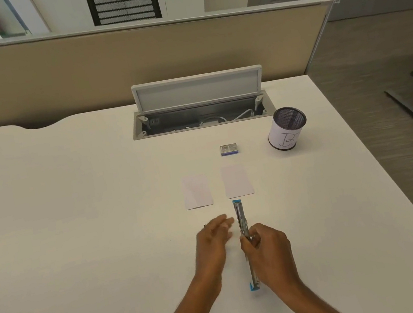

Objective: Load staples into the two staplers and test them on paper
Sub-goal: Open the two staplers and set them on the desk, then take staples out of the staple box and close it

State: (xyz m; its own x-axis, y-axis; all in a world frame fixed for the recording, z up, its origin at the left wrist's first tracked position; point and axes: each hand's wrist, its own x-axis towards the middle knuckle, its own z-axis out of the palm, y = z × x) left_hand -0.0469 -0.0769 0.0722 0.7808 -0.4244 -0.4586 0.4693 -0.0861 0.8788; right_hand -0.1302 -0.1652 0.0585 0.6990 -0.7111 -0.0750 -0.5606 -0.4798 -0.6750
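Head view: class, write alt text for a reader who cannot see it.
A person's right hand grips a blue stapler, opened out straight, over a white desk, with the left hand open beside it. Beyond lie two paper slips, a staple box and a mesh pen cup.

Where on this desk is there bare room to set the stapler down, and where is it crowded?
Bare: the desk left of the left paper slip and left hand; also the stretch right of the right hand, nearer than the pen cup. Crowded: the middle, where staple box, right paper slip and stapler line up.
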